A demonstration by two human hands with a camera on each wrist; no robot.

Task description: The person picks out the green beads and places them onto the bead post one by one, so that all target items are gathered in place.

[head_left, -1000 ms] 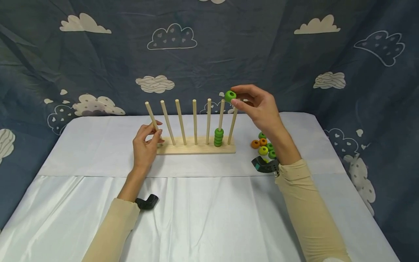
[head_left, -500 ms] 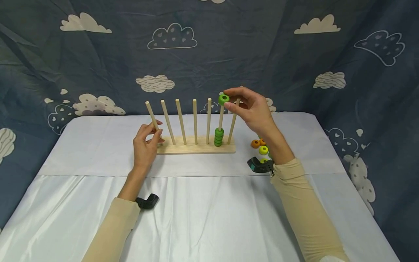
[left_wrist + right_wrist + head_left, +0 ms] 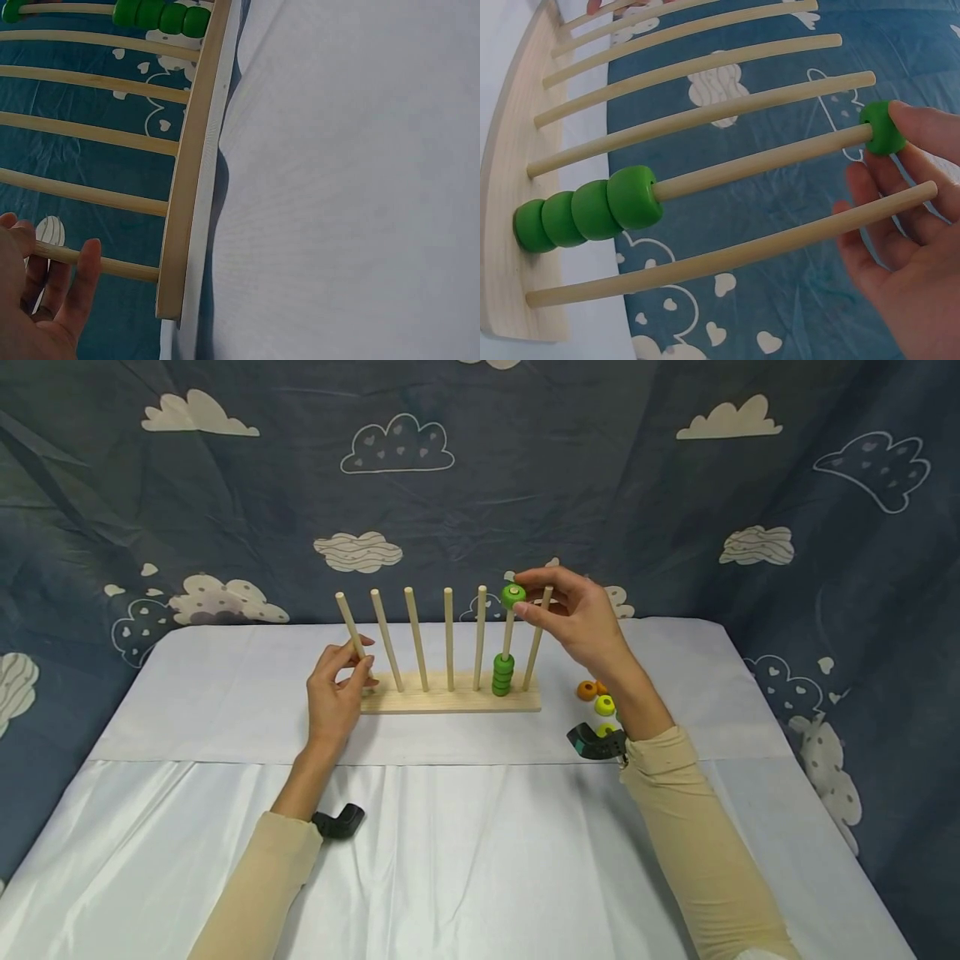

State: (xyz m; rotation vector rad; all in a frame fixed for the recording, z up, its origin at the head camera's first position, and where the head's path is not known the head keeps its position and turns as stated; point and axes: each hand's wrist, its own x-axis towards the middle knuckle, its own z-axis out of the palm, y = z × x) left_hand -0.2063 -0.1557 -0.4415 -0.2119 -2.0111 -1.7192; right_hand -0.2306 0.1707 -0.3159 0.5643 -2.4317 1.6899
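Note:
A wooden peg rack with several upright pegs stands on the white table. My right hand pinches a green bead between thumb and forefinger. In the right wrist view the tip of the second peg from the right sits inside that bead. Below, several green beads are stacked against the base on the same peg. At the rack's left end my left hand holds the leftmost peg, its thumb and fingers around it, as the left wrist view also shows.
Loose orange beads and yellow beads lie on the table right of the rack, partly hidden by the right forearm. A dark blue cloth with white clouds hangs behind the table.
My right hand has moved left and slightly down with the green bead, from beside the second peg from the right onto its tip. The left hand stays at the leftmost peg.

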